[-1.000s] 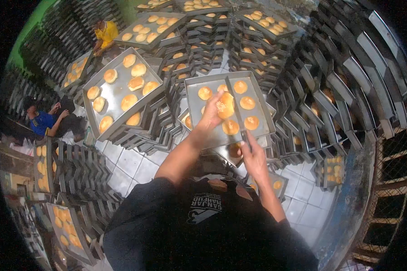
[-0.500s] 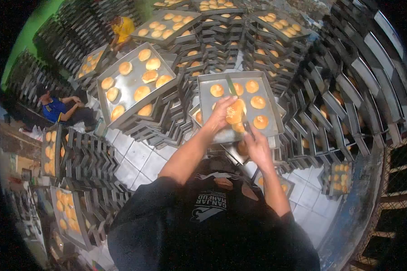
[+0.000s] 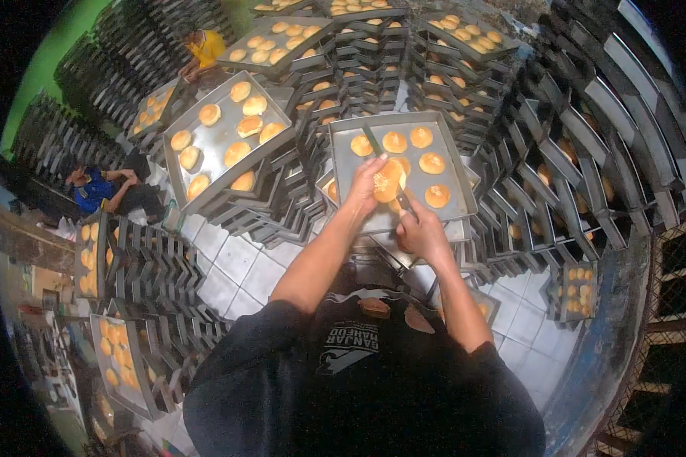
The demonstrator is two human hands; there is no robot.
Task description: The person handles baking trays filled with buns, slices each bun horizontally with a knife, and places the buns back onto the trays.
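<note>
The left hand (image 3: 364,188) grasps a bun (image 3: 386,183) over a tray (image 3: 460,180), as the right hand (image 3: 424,232), wrapped around a knife (image 3: 371,140), works close beside it. The blade's far end shows just past the left fingers, so a slip or an over-hard push could nick them. An uneven stroke could tear the bun, and a loose hold could drop it onto the buns (image 3: 421,137) beyond both hands.
</note>
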